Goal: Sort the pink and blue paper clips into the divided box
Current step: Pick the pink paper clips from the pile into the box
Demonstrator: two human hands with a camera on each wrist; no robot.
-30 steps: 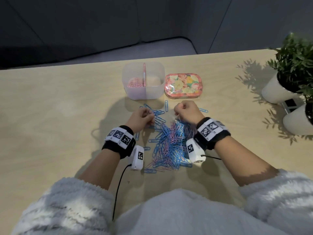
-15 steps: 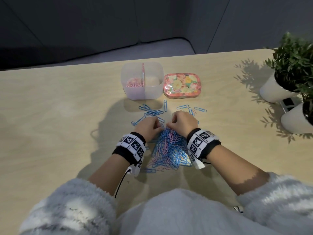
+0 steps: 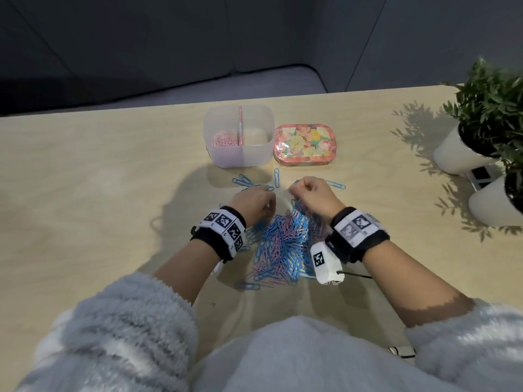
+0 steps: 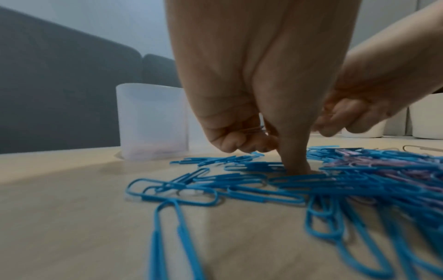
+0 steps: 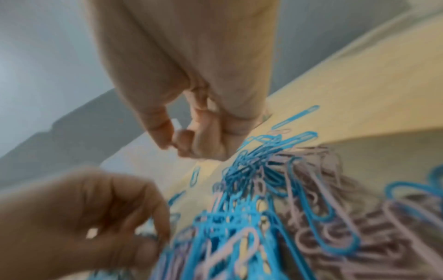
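A pile of blue and pink paper clips (image 3: 283,244) lies on the table between my wrists. The clear divided box (image 3: 254,154) stands behind it, with pink clips (image 3: 223,141) in its left compartment. My left hand (image 3: 264,195) is at the pile's far left edge. Its fingers curl round pink clips (image 4: 251,129) while one finger (image 4: 296,161) presses down among blue clips (image 4: 215,181). My right hand (image 3: 295,190) hovers just above the pile's far edge with fingers curled. In the blurred right wrist view its thumb and forefinger (image 5: 167,132) pinch a pale clip.
A floral tin lid (image 3: 304,145) lies right of the box. Loose blue clips (image 3: 277,178) are scattered between box and pile. Two white plant pots (image 3: 458,154) stand at the right table edge. My fluffy sleeves (image 3: 127,321) cover the near edge.
Both hands dipped into the pile half a second ago. They have since moved forward toward the box and slightly apart, and the right wrist has lifted.
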